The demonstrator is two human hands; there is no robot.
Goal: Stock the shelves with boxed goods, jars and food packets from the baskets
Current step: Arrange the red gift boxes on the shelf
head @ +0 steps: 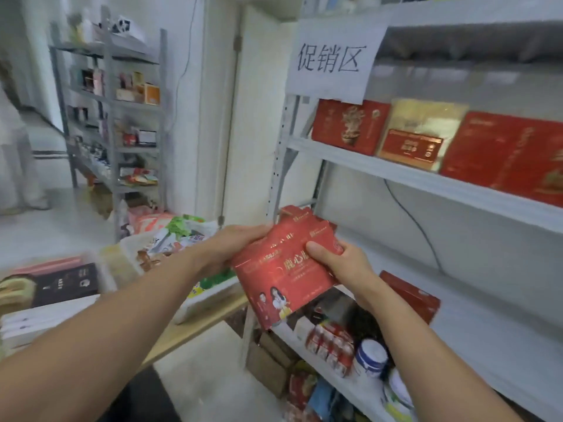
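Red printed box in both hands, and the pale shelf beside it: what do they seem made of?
Red printed box: likely thin glossy cardboard, going by its die-cut top flaps and sheen. Pale grey shelf: probably painted metal; its upright shows rows of punched holes.

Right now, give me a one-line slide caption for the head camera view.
Left hand and right hand hold a red carton beside a shelf of red boxes.

Even, soft indoor light without hard shadows; motion blur smears everything, and wide-angle distortion bends the edges.
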